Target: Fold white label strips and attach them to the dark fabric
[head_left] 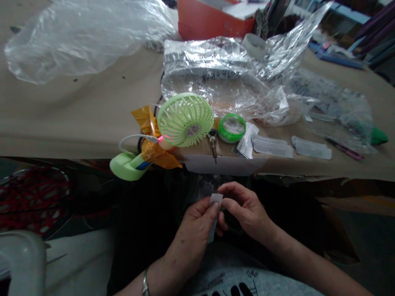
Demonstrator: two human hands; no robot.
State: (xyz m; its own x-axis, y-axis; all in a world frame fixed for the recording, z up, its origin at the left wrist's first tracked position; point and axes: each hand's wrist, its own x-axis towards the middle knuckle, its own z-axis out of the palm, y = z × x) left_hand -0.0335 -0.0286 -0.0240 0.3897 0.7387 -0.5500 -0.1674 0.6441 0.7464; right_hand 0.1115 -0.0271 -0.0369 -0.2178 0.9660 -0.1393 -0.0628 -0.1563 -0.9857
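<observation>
My left hand (193, 232) and my right hand (243, 209) are held together below the table edge, over my lap. Both pinch a small white paper label (215, 205) between thumb and fingers. The label's top end shows between the fingertips and its lower part hangs down behind my left thumb. Dark cloth lies beneath the hands. On the table just above stand a green mini fan (185, 119) and a green round tin (231, 128).
White printed labels (271, 146) lie along the brown table (77, 115) front edge. Crumpled clear plastic bags (234, 78) cover the middle and left back. An orange box (212, 20) and a tape roll (253, 44) stand behind. A small tool (212, 144) lies by the fan.
</observation>
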